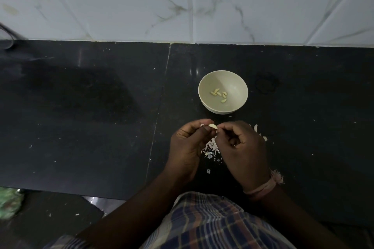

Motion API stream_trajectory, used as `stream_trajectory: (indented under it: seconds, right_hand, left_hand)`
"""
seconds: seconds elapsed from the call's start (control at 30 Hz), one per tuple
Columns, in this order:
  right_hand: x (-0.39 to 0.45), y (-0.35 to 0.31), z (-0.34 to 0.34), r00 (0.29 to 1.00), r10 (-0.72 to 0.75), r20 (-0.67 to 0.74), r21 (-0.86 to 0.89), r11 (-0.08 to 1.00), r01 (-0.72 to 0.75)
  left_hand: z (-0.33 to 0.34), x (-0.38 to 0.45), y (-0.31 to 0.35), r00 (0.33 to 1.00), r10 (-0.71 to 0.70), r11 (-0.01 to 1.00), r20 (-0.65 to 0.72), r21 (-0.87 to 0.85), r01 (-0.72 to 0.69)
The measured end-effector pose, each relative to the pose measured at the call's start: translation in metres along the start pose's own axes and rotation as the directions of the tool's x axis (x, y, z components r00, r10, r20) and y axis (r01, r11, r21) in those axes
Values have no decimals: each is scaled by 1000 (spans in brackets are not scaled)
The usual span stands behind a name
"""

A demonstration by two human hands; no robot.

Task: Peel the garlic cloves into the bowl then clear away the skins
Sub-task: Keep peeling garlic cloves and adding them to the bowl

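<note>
You wear a checked cloth (210,222) with blue, brown and cream lines. A pink thread band (263,187) wraps your right wrist, ends frayed.

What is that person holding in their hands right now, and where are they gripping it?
A garlic clove, pinched at its near end by the left hand. The right hand pinches at its tip; any skin there is too small to tell.

Your bowl (223,92) sits on the worktop (81,117), right of its seam and nearer the back edge than the front; a few peeled cloves (219,94) lie in it. In front of the bowl, your left hand (187,147) and right hand (241,147) meet at a clove (273,126). The skins (211,148) lie on the worktop under and between your hands, with more just right of your right hand.
</note>
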State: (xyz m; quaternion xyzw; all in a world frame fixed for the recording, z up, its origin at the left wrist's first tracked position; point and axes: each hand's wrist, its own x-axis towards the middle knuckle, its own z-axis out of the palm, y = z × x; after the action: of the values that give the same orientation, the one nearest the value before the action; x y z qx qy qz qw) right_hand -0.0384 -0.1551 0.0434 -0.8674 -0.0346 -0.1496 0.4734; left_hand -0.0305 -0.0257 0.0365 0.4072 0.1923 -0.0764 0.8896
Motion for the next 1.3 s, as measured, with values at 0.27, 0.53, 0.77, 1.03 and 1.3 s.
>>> stream_trajectory:
  seconds: [0.27,0.53,0.77,1.03,1.3]
  right_hand:
    - [2,0,0,999,-49,-13,-104,993,48]
    - [5,-5,-4,968,245,52,140,958,-250]
    - [8,-10,-2,882,421,210,393,790,-471]
    - [4,3,-2,865,477,156,247,829,-502]
    - [6,14,0,974,211,83,86,972,-218]
  left_hand:
    - [-2,-3,-1,998,63,986,23,152,-66]
    - [5,-4,-1,999,-7,1000,51,-6,7]
    - [2,0,0,994,-89,994,69,-49,93]
    - [5,0,-1,992,-125,989,15,-76,126]
    - [4,7,-3,997,-51,997,-57,53,54]
